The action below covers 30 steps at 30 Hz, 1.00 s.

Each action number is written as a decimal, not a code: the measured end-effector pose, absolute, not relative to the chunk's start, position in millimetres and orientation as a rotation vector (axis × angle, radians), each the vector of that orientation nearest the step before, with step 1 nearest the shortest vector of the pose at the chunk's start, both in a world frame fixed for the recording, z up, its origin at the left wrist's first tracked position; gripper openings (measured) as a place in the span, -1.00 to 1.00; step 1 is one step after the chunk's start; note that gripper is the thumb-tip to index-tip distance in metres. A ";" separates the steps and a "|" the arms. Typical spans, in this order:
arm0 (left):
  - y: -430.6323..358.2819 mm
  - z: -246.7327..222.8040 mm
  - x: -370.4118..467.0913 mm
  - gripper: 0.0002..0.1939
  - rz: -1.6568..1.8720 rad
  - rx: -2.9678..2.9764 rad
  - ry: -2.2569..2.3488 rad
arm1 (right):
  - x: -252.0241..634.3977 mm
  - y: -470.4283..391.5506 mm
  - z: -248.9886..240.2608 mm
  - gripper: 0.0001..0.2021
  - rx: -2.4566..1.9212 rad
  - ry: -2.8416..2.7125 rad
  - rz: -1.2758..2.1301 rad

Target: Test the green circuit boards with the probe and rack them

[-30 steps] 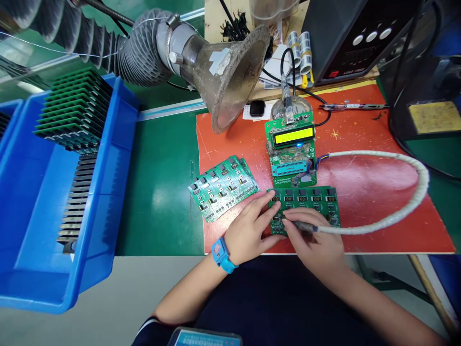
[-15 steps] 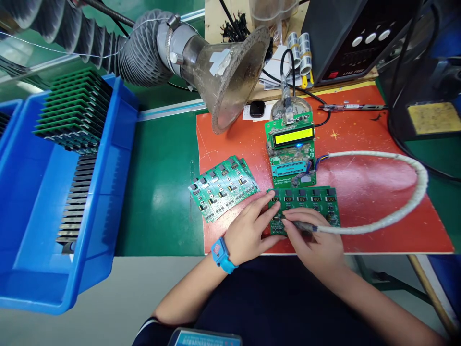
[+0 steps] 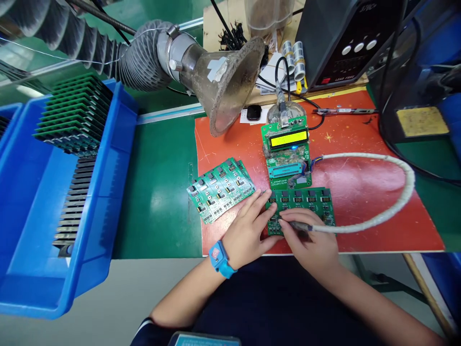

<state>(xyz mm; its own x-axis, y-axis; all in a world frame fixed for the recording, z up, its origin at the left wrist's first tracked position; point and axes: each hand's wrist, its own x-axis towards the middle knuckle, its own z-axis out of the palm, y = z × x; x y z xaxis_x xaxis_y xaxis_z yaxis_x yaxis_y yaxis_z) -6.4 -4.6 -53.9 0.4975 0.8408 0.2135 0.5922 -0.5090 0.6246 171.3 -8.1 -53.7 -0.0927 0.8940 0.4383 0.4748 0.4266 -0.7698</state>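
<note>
Gripping one probe (image 3: 301, 226): right hand (image 3: 317, 247)

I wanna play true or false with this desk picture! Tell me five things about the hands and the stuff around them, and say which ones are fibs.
1. Green boards are standing in the blue bin. True.
2. The left hand is inside the blue bin. False: its fingers rest on a circuit board.
3. The right hand holds the dark tip of the white cable. True.
4. Something blue is strapped to the right wrist. False: the blue wristband is on the left wrist.
5. The little screen is yellow. True.
</note>
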 end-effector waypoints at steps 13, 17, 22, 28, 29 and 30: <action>7.8 -31.9 4.4 0.03 0.391 2.395 1.230 | 174.8 -9.2 -55.6 -0.91 -1.206 -1.728 0.596; 7.4 -33.2 8.7 -0.05 0.424 2.390 1.254 | 178.0 -7.8 -51.9 -0.91 -1.204 -1.736 0.639; 5.3 -30.3 9.8 0.00 0.576 2.333 1.239 | 190.0 -15.4 -37.3 -0.91 -1.214 -1.616 0.806; 0.5 -11.3 -24.7 0.11 0.696 2.372 1.260 | 234.3 -18.4 -40.5 -0.90 -1.266 -1.061 0.902; -0.5 -8.9 -36.8 0.12 0.720 2.395 1.292 | 241.3 -16.6 -44.7 -0.89 -1.296 -1.026 0.904; -1.4 -7.7 -50.3 0.13 0.763 2.410 1.335 | 247.2 -14.7 -49.0 -0.87 -1.327 -1.011 0.897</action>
